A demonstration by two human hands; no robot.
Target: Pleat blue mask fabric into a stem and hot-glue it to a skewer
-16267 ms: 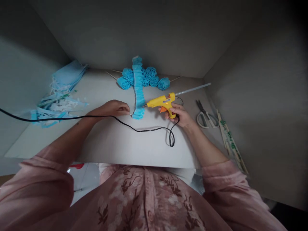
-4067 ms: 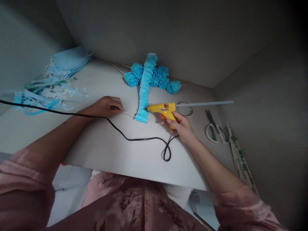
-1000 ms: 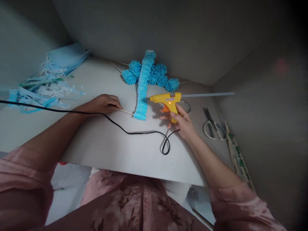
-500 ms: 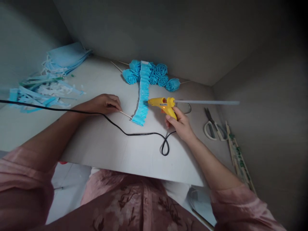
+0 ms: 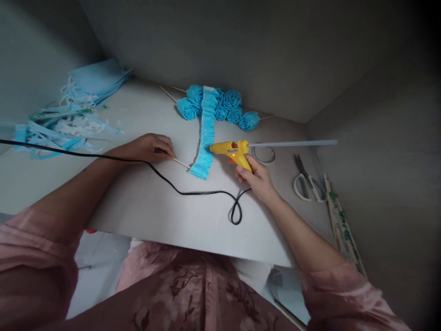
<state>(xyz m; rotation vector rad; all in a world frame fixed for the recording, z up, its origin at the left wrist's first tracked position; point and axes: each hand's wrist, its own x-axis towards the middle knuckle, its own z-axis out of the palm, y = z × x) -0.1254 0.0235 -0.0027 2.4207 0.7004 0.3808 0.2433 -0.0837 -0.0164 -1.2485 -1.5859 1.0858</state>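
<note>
My left hand (image 5: 156, 148) pinches a thin wooden stick (image 5: 181, 162), whose far tip meets the lower end of a pleated blue strip (image 5: 207, 128). That strip runs up the table and its top end lies over a cluster of blue handmade roses (image 5: 232, 99). In my right hand (image 5: 257, 178) is a yellow glue gun (image 5: 230, 147), its nozzle at the strip's right edge; whether it touches I cannot tell. A long clear glue stick (image 5: 292, 144) sticks out of the gun's back, and a small light glows on its side.
A black cord (image 5: 200, 192) crosses the table and passes over my left forearm. At the left lie stacked blue face masks (image 5: 96, 82) and a heap of cut scraps (image 5: 69, 131). Scissors (image 5: 306, 181) and green-marked sticks (image 5: 341, 220) lie at the right, near the wall.
The glue gun has shifted slightly, with its rear end and glue stick now a little further left and higher. My left hand and the stick keep nearly the same place.
</note>
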